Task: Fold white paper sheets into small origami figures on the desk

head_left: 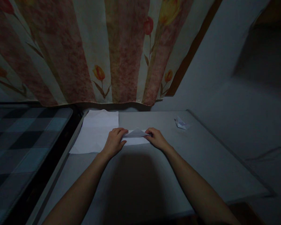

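Observation:
A small white sheet of paper (pixel 136 137) lies partly folded on the grey table (pixel 201 156), its upper flap raised into a low triangle. My left hand (pixel 114 141) pinches the paper's left end with curled fingers. My right hand (pixel 156 138) pinches its right end, fingertips closed on the fold's edge. Both forearms reach in from the bottom of the view.
A larger flat white sheet (pixel 96 131) lies just left of the hands. A small folded paper figure (pixel 181 122) sits at the table's far right. A flowered curtain (pixel 103 50) hangs behind the table. A checked bed cover (pixel 18 140) lies to the left.

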The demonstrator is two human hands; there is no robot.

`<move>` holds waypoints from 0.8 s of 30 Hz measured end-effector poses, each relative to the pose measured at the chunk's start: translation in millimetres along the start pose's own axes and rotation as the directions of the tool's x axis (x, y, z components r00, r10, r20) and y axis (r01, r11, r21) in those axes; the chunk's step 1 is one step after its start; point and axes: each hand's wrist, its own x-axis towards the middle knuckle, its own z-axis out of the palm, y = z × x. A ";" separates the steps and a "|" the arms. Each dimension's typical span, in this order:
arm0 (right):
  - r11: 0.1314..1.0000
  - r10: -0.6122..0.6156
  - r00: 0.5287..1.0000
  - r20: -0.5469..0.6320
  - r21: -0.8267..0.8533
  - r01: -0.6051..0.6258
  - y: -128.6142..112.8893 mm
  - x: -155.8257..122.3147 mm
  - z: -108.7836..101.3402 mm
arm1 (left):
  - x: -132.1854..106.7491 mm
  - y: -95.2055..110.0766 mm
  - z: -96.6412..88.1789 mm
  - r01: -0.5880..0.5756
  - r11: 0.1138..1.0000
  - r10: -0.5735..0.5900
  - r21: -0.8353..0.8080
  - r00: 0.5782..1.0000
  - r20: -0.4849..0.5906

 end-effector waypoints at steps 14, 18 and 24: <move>0.574 0.415 0.899 0.142 0.725 -0.379 -22.3 3.7 -11.4 | 10.3 22.8 -8.7 0.316 0.322 -0.514 -0.892 0.850 0.116; 0.554 0.430 0.878 0.210 0.706 -0.441 -15.6 1.7 -6.0 | 14.7 27.0 -14.7 0.345 0.139 -0.509 -0.928 0.829 0.231; 0.658 0.404 0.899 0.170 0.629 -0.414 -11.3 -0.1 -0.8 | 13.8 29.3 -19.2 0.411 0.264 -0.550 -0.873 0.807 0.214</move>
